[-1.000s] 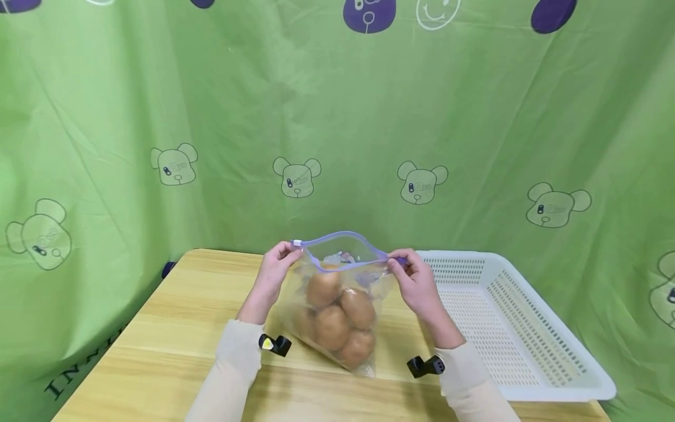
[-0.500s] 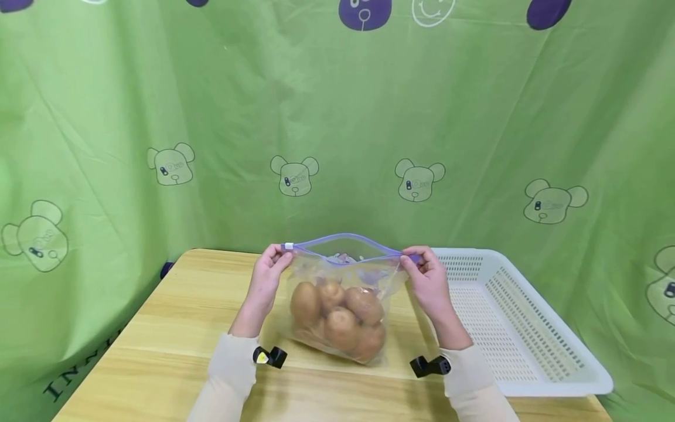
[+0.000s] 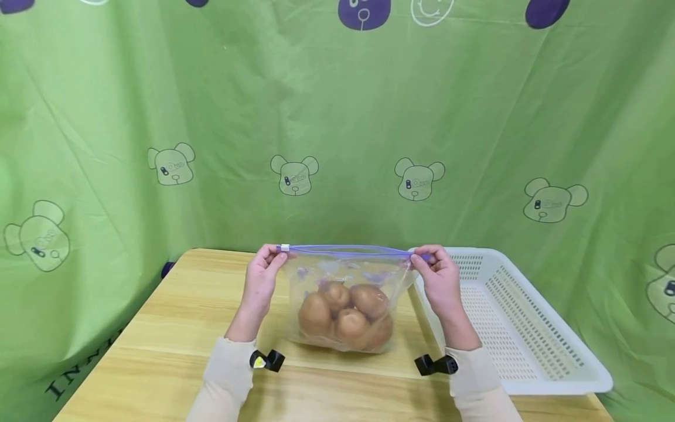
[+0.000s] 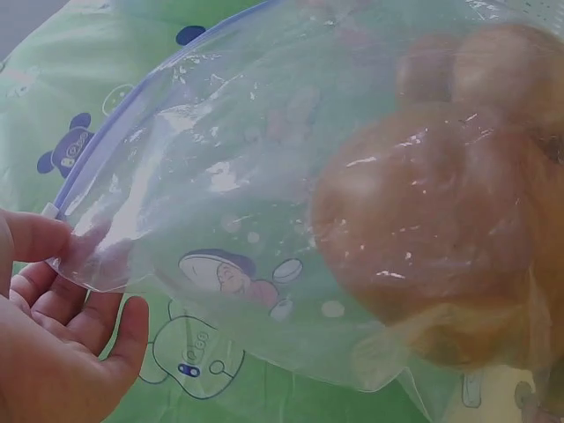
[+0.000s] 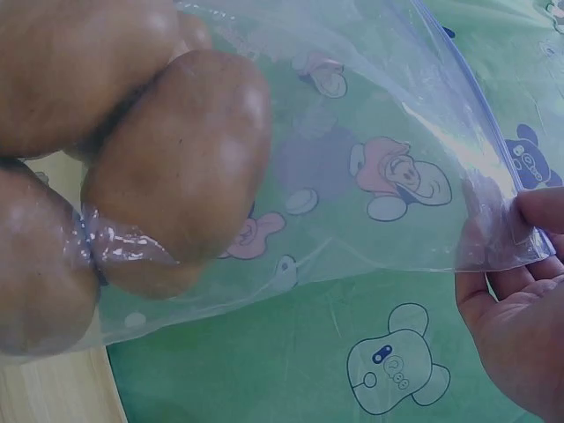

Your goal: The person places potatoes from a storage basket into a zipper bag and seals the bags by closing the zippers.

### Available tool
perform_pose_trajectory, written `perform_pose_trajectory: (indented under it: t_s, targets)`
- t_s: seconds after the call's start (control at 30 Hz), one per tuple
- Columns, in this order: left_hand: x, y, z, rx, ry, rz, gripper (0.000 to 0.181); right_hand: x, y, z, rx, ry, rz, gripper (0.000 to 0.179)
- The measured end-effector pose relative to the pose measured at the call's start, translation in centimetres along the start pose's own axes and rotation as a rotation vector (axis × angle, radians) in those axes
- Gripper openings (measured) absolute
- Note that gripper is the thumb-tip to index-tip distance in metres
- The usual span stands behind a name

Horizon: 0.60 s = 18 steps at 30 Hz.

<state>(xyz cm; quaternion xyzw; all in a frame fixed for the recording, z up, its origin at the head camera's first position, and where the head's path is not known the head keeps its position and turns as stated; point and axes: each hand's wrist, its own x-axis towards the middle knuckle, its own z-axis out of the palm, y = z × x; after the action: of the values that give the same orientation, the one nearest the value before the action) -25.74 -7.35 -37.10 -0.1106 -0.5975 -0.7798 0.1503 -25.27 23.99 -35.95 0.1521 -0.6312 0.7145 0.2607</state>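
Note:
A clear slider zip bag with a purple zip strip hangs between the hands, its mouth only narrowly parted. Inside lie several smooth brown potatoes, gathered at the bottom. The left hand pinches the bag's top left corner, beside the white slider. At the opposite top corner, the right hand grips the purple strip between thumb and fingers. Both wrist views show the thumbs pressing the film; cartoon prints are visible on the bag. Whether the bag's base touches the table cannot be told.
A white perforated plastic basket stands on the right of the wooden table, close to the right forearm. A green curtain with bear prints hangs behind the table's far edge.
The hands have moved apart, drawing the bag's mouth from a wide loop into a nearly straight line. The bag has turned from tilted to upright, and the potatoes have settled along its bottom.

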Motion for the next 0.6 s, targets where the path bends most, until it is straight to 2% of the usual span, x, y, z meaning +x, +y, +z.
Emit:
perform_pose_trajectory:
  t_s: [0.2, 0.43, 0.6]
  targets:
    - [-0.2, 0.3, 0.2, 0.009, 0.017, 0.0, 0.006, 0.0, -0.1, -0.4, 0.031, -0.01, -0.009, 0.009]
    - [-0.4, 0.2, 0.4, -0.011, 0.004, 0.019, 0.006, 0.2, -0.1, -0.8, 0.046, 0.013, 0.004, 0.027]
    - [-0.6, -0.1, 0.4, -0.014, 0.004, 0.031, 0.006, 0.4, 0.1, -1.1, 0.038, 0.01, 0.01, 0.027]
